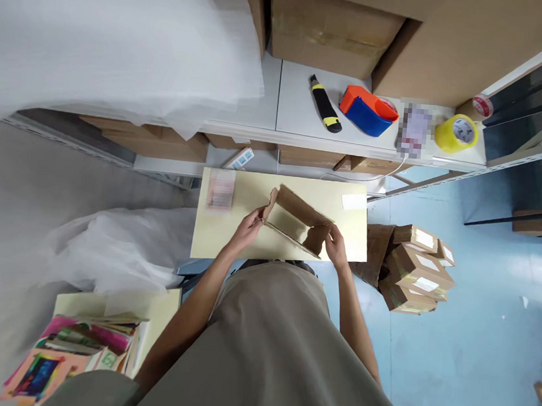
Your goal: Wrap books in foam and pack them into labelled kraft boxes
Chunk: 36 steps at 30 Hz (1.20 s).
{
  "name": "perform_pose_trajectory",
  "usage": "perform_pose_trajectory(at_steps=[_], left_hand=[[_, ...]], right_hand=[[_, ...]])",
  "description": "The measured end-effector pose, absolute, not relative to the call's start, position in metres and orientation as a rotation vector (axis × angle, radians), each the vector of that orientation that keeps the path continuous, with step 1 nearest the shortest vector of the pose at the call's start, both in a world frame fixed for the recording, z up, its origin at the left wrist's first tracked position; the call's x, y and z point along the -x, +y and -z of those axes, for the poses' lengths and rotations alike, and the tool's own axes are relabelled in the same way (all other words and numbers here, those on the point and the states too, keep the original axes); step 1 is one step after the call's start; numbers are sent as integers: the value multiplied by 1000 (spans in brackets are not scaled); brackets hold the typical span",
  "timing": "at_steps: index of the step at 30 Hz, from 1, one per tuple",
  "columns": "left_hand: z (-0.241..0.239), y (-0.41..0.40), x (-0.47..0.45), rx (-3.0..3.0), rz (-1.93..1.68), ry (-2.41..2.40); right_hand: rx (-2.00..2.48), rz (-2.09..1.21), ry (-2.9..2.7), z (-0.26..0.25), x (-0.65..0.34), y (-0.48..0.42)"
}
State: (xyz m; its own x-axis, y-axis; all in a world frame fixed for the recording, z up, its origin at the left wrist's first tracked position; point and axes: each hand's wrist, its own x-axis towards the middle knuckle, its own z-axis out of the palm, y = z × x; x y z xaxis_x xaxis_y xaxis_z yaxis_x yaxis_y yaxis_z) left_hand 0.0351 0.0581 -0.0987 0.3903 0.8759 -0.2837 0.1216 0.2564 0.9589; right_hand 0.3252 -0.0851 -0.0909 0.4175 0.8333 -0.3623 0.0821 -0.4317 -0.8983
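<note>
While a cardboard box (302,208) is held aslant over the desk (353,237), its left end is pinched by the curled fingers of the left hand (249,226), and its right end is gripped near the flap by the right hand (336,247). Box-to-desk contact cannot be told. A white label (354,201) is seen right of the box; a cutter (325,107) is laid on the shelf (293,98) beyond.

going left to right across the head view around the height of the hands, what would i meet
crumpled white sheeting → blurred slip → left hand → open cardboard box → right hand → stacked cartons
</note>
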Motion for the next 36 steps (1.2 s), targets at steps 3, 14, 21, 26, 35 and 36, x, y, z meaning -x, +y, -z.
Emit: perform_pose_trajectory(at_steps=[3, 14, 21, 26, 35, 36], left_hand=[[101, 52, -39, -1163, -717, 1126], [87, 38, -41, -1023, -674, 1351], [80, 37, -48, -1137, -581, 1309], [78, 32, -52, -1057, -553, 1366], [87, 44, -57, -1026, -688, 1450], [87, 46, -58, -1032, -693, 1444]], right_hand=[[1861, -1228, -721, 94, -326, -83], [1647, -1396, -713, 71, -352, -63], [1617, -1366, -831, 76, -376, -45], [1651, -1364, -847, 82, -380, -48], [1616, -1320, -829, 86, -368, -55], [1613, -1307, -843, 86, -366, -54]])
